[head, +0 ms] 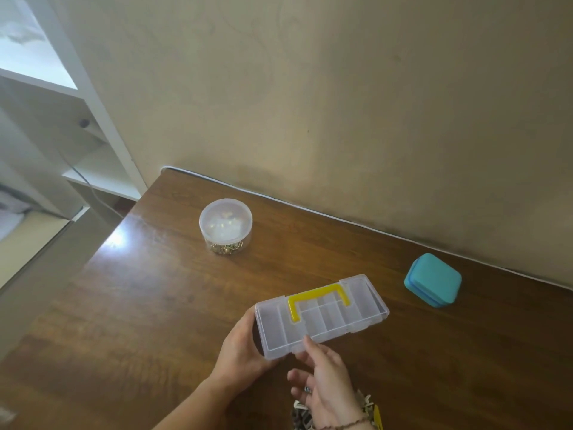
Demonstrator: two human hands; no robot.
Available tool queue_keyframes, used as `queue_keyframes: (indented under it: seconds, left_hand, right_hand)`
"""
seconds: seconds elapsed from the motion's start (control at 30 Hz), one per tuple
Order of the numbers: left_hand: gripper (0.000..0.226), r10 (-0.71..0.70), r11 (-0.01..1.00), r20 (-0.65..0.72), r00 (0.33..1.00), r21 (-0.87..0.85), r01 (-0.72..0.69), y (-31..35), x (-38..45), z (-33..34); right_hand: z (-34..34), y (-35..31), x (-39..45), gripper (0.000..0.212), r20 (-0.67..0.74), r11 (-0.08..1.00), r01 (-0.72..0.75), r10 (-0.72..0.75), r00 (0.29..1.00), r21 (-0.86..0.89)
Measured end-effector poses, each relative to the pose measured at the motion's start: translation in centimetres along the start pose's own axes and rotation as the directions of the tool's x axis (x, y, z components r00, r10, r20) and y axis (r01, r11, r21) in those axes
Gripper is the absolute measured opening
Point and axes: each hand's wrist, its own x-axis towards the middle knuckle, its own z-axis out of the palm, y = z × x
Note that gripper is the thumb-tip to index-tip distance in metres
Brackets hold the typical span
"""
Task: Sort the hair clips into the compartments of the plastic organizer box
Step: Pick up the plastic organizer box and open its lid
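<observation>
Organizer box (pixel 322 315), clear ribbed plastic, yellow handle, lid shut: left hand (pixel 238 352) clasps its end, right hand (pixel 322 380) loosely spread.

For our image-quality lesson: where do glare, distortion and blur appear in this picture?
Head view: window glare whitens the table at its left edge; the wide lens bends the wall line; the clear organizer box stays readable; the clip pile at the bottom edge is blurred.

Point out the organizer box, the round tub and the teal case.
organizer box (pixel 366 308): head view, clear lid right of the yellow handle.
round tub (pixel 225 219): head view, middle of its lid.
teal case (pixel 434 277): head view, middle of its top.
</observation>
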Motion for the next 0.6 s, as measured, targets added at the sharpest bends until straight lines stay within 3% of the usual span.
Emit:
queue_keyframes:
  seconds: [0.1, 0.2, 0.3, 0.4, 0.5, 0.6]
  left_hand:
    - [0.087, -0.01, 1.0, -0.005, 1.0, 0.028, 0.01, -0.3, 0.0, 0.0]
    - [0.086, -0.028, 0.998, -0.007, 1.0, 0.057, 0.028, -0.6, 0.0, 0.1]
    - [0.088, -0.024, 0.997, 0.013, 1.0, 0.08, 0.023, -0.8, 0.1, 0.0]
    - [0.091, -0.011, 0.998, 0.054, 0.998, 0.056, 0.008, -0.9, 0.1, -0.3]
    - [0.086, -0.006, 1.0, 0.077, 0.997, 0.026, 0.004, -0.8, 0.2, -0.5]
    - [0.084, 0.027, 0.999, 0.066, 0.997, 0.022, -0.028, -0.9, 0.3, -0.4]
  right_hand:
    - [0.6, -1.3, -1.2, 0.035, 0.043, 0.997, 0.072, -0.073, 0.996, 0.015]
    - [1.7, -3.5, -1.3, 0.043, 0.033, 0.962, 0.263, -0.262, 0.965, -0.072]
    - [2.9, -6.5, -0.5, 0.042, 0.198, 0.873, 0.439, -0.401, 0.895, -0.215]
    - [2.2, -8.5, 2.3, 0.027, 0.254, 0.62, 0.611, -0.569, 0.782, -0.492]
    - [-1.0, -8.8, 4.6, 0.025, 0.291, 0.381, 0.638, -0.656, 0.696, -0.669]
    - [-5.4, -6.8, 5.0, 0.029, 0.5, 0.005, 0.705, -0.702, 0.508, -0.709]
